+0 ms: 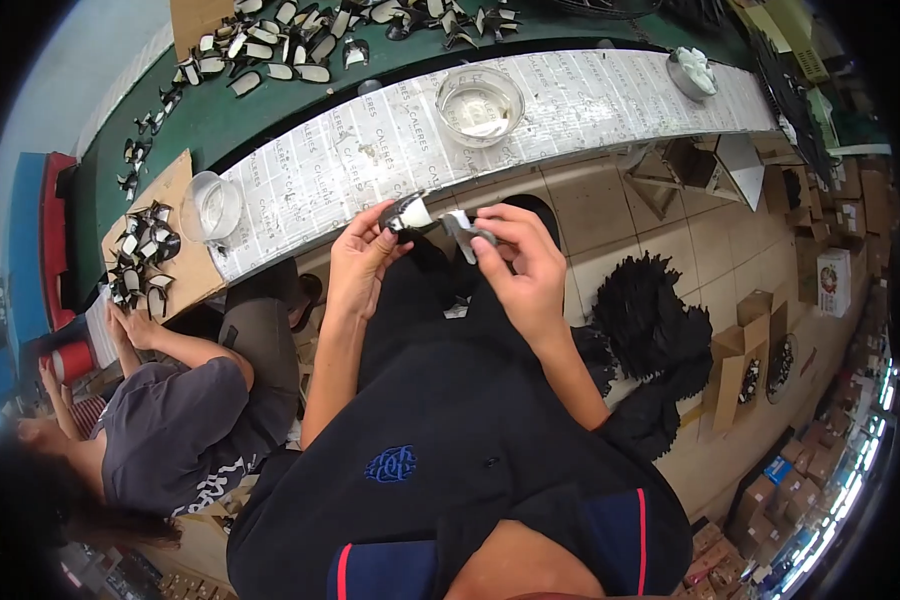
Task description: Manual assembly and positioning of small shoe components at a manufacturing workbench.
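Note:
My left hand (367, 248) is closed around a small glossy black curved piece (407, 214) with a white face, which looks like a shoe part. A short gap to its right, my right hand (521, 249) pinches a pale grey folded scrap (462, 232), perhaps cloth; its exact kind is too small to tell. Both hands are held over my lap, just in front of the bench edge.
Ahead runs a paper-covered bench (360, 150) with two clear bowls (481, 108) (211, 207) and a bowl of white wads (691, 74). Black-and-white pieces (260, 50) lie on a green surface. Cardboard (192, 262) and a co-worker (178, 415) are left; black strips (653, 320) are right.

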A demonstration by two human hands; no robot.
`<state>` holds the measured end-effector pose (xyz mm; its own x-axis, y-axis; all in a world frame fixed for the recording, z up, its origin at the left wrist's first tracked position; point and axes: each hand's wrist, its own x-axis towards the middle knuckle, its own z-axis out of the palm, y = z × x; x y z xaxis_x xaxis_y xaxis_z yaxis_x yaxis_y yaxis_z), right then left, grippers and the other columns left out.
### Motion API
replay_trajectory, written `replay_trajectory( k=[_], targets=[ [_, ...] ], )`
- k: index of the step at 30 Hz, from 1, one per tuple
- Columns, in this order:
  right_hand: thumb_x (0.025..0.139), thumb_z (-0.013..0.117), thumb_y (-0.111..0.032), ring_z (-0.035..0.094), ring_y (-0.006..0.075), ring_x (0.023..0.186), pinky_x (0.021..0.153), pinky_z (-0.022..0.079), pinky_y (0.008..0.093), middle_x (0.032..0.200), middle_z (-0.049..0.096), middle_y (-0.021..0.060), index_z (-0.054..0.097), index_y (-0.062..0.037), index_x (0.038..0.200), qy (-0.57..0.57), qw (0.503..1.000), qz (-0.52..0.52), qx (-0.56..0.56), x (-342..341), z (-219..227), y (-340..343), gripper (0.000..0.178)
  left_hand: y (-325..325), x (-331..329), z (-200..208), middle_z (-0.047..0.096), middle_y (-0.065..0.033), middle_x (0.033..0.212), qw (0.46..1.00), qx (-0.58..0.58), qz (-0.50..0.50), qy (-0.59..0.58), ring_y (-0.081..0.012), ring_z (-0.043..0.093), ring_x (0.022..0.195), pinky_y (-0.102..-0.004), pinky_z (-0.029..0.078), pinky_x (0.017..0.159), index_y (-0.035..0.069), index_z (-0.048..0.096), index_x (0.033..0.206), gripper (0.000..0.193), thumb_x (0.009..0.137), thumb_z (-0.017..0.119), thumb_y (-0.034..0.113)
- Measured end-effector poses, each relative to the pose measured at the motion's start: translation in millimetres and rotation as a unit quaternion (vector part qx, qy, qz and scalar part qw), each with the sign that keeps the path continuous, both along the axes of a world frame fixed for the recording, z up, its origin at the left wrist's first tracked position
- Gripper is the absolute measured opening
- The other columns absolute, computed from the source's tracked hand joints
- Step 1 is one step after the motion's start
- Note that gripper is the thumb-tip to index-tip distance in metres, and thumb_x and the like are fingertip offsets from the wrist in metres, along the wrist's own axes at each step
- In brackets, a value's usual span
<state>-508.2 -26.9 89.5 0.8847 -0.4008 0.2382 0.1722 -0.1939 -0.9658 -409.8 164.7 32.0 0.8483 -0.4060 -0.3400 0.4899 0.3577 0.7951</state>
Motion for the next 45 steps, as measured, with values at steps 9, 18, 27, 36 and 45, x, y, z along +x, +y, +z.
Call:
replay_trajectory(
  k=[9, 18, 27, 36, 45],
  targets=[
    [0.078, 0.077, 0.004, 0.069, 0.0275, 0.091, 0.071, 0.059, 0.0322, 0.114, 0.065, 0.0176, 0.067, 0.0006, 0.107, -0.131, 0.932, -0.003, -0.339, 0, 18, 12, 0.031, -8, -16, 20, 0.069, -0.0083, 0.110, 0.999, -0.020, -0.045, -0.012, -0.0164, 0.067, 0.099, -0.0340, 0.058, 0.089, -0.001, 0.062, 0.123, 0.033, 0.091, 0.070, 0.005],
    [0.077, 0.078, 0.003, 0.070, 0.0276, 0.087, 0.068, 0.059, 0.0321, 0.114, 0.064, 0.0167, 0.067, 0.0002, 0.108, -0.122, 0.920, -0.004, -0.372, -5, 16, 13, 0.033, -14, -22, 26, 0.068, -0.0083, 0.112, 0.998, -0.018, -0.062, -0.007, -0.0160, 0.067, 0.100, -0.0333, 0.058, 0.090, -0.001, 0.061, 0.125, 0.033, 0.093, 0.067, 0.003],
    [0.079, 0.077, 0.001, 0.069, 0.0288, 0.087, 0.070, 0.059, 0.0332, 0.111, 0.064, 0.0165, 0.067, 0.0016, 0.104, -0.108, 0.936, -0.011, -0.335, -4, 13, 10, 0.027, -18, -22, 26, 0.067, -0.0079, 0.113, 0.997, -0.026, -0.075, -0.003, -0.0151, 0.065, 0.102, -0.0317, 0.057, 0.091, -0.001, 0.062, 0.123, 0.031, 0.093, 0.067, 0.004],
    [0.083, 0.074, 0.004, 0.068, 0.0194, 0.092, 0.076, 0.061, 0.0276, 0.112, 0.064, 0.0146, 0.068, 0.0032, 0.105, -0.046, 0.995, -0.007, -0.090, -10, 13, 8, 0.023, -17, -20, 26, 0.067, -0.0074, 0.111, 0.996, -0.046, -0.078, 0.016, -0.0145, 0.066, 0.100, -0.0322, 0.058, 0.091, -0.002, 0.062, 0.122, 0.030, 0.093, 0.067, 0.005],
    [0.080, 0.074, 0.004, 0.068, 0.0265, 0.095, 0.076, 0.057, 0.0318, 0.113, 0.065, 0.0157, 0.067, 0.0016, 0.106, -0.055, 0.972, -0.021, -0.226, -8, 18, -7, 0.026, -16, -21, 24, 0.068, -0.0075, 0.109, 0.996, -0.013, -0.081, 0.016, -0.0142, 0.066, 0.099, -0.0311, 0.057, 0.091, -0.002, 0.063, 0.121, 0.029, 0.093, 0.068, 0.005]
  ],
)
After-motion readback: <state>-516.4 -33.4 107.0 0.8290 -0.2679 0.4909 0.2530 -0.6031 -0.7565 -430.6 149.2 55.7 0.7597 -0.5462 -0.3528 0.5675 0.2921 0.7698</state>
